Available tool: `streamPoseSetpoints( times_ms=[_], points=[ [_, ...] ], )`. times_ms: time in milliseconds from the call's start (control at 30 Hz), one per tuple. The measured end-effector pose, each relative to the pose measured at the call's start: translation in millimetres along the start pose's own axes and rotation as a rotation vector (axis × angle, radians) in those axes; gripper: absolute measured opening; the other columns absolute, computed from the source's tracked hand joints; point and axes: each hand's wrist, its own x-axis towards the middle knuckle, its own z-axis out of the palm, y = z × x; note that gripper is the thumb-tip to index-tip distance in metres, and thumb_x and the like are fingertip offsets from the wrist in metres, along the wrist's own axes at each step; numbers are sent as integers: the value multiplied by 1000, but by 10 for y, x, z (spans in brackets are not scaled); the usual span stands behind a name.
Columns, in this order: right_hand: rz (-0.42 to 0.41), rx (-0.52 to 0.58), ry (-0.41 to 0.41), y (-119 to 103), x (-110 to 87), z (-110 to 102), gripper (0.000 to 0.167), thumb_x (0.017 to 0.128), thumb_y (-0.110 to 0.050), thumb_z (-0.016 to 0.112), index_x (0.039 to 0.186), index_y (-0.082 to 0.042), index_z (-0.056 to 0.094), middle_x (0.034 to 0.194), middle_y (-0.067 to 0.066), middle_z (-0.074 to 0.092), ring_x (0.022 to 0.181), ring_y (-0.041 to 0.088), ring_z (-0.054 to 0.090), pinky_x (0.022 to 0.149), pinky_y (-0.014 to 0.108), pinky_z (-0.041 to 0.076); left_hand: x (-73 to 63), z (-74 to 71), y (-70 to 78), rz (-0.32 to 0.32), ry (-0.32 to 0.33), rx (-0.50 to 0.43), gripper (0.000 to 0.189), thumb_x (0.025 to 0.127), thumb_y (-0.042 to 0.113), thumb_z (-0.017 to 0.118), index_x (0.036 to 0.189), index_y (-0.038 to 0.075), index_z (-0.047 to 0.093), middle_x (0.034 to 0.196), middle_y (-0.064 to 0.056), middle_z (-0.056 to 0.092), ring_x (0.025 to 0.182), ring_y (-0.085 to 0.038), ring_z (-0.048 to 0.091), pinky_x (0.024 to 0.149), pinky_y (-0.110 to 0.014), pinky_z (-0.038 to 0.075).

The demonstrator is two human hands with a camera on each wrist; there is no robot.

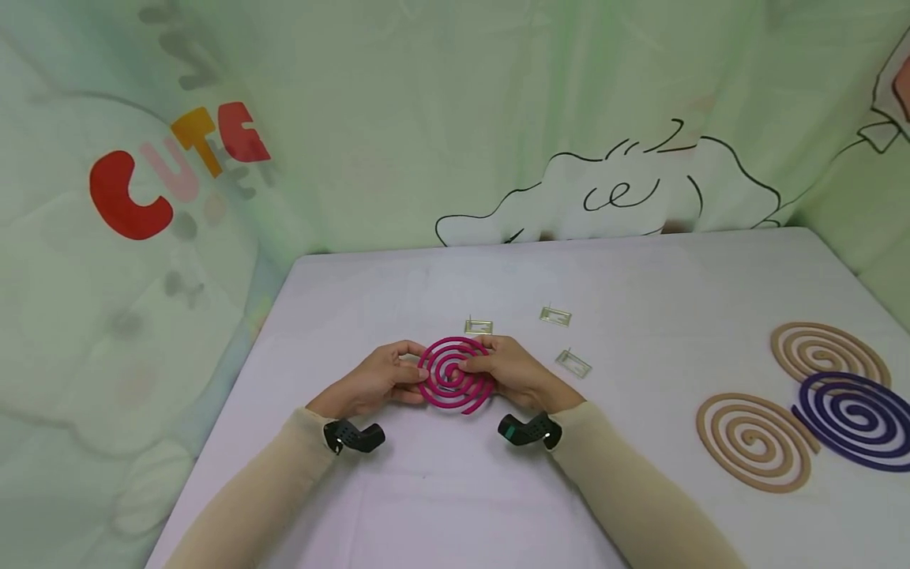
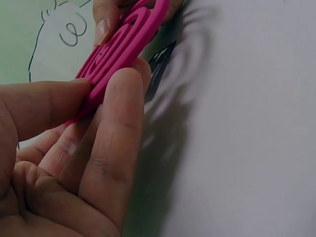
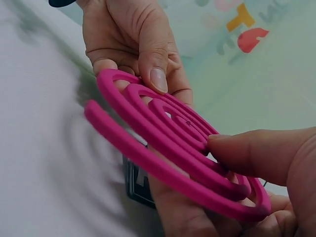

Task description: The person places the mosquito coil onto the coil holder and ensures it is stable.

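Both hands hold a pink mosquito coil (image 1: 452, 369) tilted above the table. My left hand (image 1: 377, 379) pinches its left rim between thumb and fingers. On the other side, my right hand (image 1: 522, 373) grips the coil, its thumb pressing near the spiral's centre and its fingers behind. Under the coil a dark rectangular metal frame (image 3: 132, 182) shows in the right wrist view; the coil and fingers cover much of it, and I cannot tell whether it touches them. Just beyond the hands lies a small metal coil stand (image 1: 479, 332) with an upright prong.
Two more metal stands, one farther back (image 1: 555, 322) and one nearer (image 1: 573, 370), lie right of the hands. At the table's right, a purple coil (image 1: 859, 414) overlaps two tan coils, one behind (image 1: 821, 356) and one in front (image 1: 753, 438). A printed curtain (image 1: 426, 118) hangs behind the table.
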Motion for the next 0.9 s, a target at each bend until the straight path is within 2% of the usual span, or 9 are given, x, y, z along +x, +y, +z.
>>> streamPoseSetpoints(
  times_ms=[200, 367, 667, 900],
  points=[
    [9, 4, 22, -10, 90, 95, 38, 99, -1, 64, 134, 8, 50, 105, 13, 74, 83, 16, 75, 73, 31, 63, -25, -136, 31, -6, 2, 12, 32, 102, -1, 61, 132, -1, 49, 89, -3, 76, 71, -14, 72, 67, -28, 62],
    [9, 16, 30, -14, 156, 146, 43, 100, -1, 64, 140, 6, 49, 117, 16, 72, 87, 16, 75, 77, 33, 63, -34, -220, 46, -14, 18, 14, 33, 102, -1, 61, 132, -1, 48, 90, -4, 75, 70, -16, 72, 66, -28, 62],
    [24, 22, 38, -45, 241, 216, 56, 100, -1, 64, 151, 1, 42, 138, 22, 62, 95, 18, 74, 84, 37, 63, -20, -335, 53, -23, 80, 19, 33, 101, -2, 61, 132, 1, 50, 82, -3, 74, 68, -13, 71, 67, -29, 63],
    [31, 39, 34, -47, 284, 245, 58, 100, 2, 65, 153, 0, 40, 140, 24, 61, 98, 22, 74, 85, 38, 62, -21, -416, 51, -35, 108, 14, 33, 101, -2, 61, 131, 1, 50, 82, -3, 74, 66, -12, 70, 66, -29, 63]
  ],
)
